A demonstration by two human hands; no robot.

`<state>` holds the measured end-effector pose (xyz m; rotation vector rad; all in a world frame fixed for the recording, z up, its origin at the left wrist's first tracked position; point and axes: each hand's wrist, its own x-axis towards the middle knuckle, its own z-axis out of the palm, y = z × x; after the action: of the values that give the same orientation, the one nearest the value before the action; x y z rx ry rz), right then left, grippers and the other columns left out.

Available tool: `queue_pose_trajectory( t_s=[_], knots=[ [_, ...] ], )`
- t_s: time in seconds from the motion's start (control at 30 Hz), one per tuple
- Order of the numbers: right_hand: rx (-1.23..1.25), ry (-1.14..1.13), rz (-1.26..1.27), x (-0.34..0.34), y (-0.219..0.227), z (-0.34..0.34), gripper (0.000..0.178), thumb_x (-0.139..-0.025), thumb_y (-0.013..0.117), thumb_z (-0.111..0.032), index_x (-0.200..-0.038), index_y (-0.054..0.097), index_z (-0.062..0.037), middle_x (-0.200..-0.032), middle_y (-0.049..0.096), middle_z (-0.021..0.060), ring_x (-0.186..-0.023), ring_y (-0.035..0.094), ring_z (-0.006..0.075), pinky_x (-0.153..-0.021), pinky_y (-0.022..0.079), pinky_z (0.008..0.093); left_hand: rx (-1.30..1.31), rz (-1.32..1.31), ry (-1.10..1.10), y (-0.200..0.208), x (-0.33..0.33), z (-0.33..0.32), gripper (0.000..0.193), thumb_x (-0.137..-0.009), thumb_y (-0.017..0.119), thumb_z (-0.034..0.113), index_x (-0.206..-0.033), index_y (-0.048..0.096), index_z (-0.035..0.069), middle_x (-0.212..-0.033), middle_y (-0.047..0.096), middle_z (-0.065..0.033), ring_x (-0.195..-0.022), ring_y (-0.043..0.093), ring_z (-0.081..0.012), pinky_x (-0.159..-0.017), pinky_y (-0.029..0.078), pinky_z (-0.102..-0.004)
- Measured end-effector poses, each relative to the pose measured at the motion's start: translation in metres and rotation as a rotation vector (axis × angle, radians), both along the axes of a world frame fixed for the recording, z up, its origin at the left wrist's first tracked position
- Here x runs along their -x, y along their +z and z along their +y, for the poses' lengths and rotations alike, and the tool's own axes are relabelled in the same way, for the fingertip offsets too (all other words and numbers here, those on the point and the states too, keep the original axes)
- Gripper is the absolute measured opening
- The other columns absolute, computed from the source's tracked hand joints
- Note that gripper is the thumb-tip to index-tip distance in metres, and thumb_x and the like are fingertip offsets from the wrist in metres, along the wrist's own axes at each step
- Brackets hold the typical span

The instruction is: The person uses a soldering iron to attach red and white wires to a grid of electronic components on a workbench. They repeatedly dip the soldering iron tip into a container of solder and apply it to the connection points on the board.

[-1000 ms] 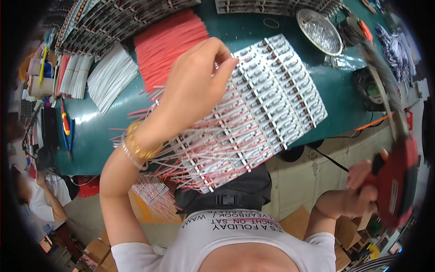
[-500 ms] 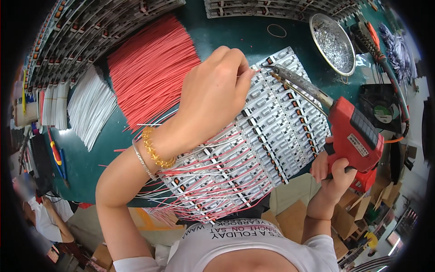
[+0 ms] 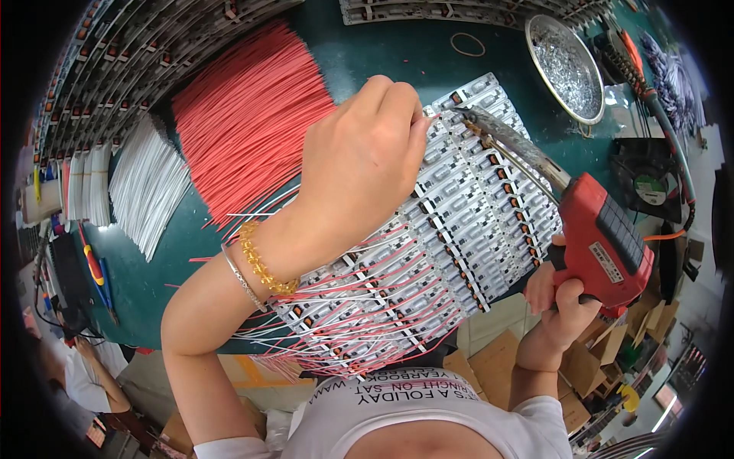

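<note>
My left hand (image 3: 365, 153) reaches over the rows of small circuit-board modules (image 3: 466, 229), with thumb and fingers pinched together. A short bit of red wire (image 3: 436, 117) pokes out from the fingertips at the far edge of the rows; the rest of it is hidden by the hand. My right hand (image 3: 564, 306) grips the handle of a red soldering gun (image 3: 605, 241). Its dark tip and thin metal feed tube point left, just right of the wire end, with a small gap. Red and white wires (image 3: 359, 306) trail from the nearer modules beneath my left forearm.
Left of the modules lie a stack of red wires (image 3: 252, 115) and a pile of white wires (image 3: 151, 183). A metal bowl (image 3: 602, 107) of shiny scraps and a black fan (image 3: 648, 183) sit at the right. Module racks (image 3: 115, 76) stand far left; pliers (image 3: 93, 264) lie nearer.
The soldering gun's tip has drawn back slightly to the right, away from the wire end. My left hand keeps its pinch almost in place. The view has shifted a little.
</note>
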<state>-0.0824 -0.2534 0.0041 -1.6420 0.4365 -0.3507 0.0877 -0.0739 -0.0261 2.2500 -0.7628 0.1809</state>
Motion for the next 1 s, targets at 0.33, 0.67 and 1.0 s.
queue_pose_trajectory(
  t_s=[0.33, 0.67, 1.0],
  knots=[
    [0.008, 0.006, 0.064, 0.003, -0.002, 0.003, 0.068, -0.085, 0.057, -0.041, -0.115, 0.037, 0.0166, -0.046, 0.042, 0.0011, -0.035, 0.039, 0.0095, -0.037, 0.034, 0.0230, 0.003, 0.013, -0.006, 0.000, 0.000, 0.001, 0.010, -0.078, 0.062, 0.007, -0.077, 0.055, 0.001, -0.074, 0.055, -0.0095, -0.059, 0.056, -0.0241, -0.051, 0.044, -0.0317],
    [0.022, 0.013, -0.055, 0.006, 0.000, 0.007, 0.070, -0.085, 0.057, -0.043, -0.115, 0.036, 0.0168, -0.045, 0.041, 0.0005, -0.035, 0.040, 0.0086, -0.038, 0.034, 0.0216, 0.023, -0.014, -0.007, -0.002, 0.000, 0.001, 0.010, -0.078, 0.062, 0.007, -0.076, 0.055, 0.001, -0.073, 0.055, -0.0097, -0.058, 0.056, -0.0245, -0.051, 0.044, -0.0315],
    [-0.040, -0.015, -0.151, 0.026, -0.006, -0.002, 0.067, -0.086, 0.055, -0.042, -0.118, 0.036, 0.0141, -0.046, 0.040, 0.0000, -0.035, 0.040, 0.0093, -0.037, 0.035, 0.0226, -0.493, -0.479, 0.227, 0.037, -0.016, 0.039, 0.011, -0.074, 0.064, 0.013, -0.080, 0.059, 0.005, -0.073, 0.055, -0.0086, -0.077, 0.054, -0.0273, -0.069, 0.039, -0.0376]
  ],
)
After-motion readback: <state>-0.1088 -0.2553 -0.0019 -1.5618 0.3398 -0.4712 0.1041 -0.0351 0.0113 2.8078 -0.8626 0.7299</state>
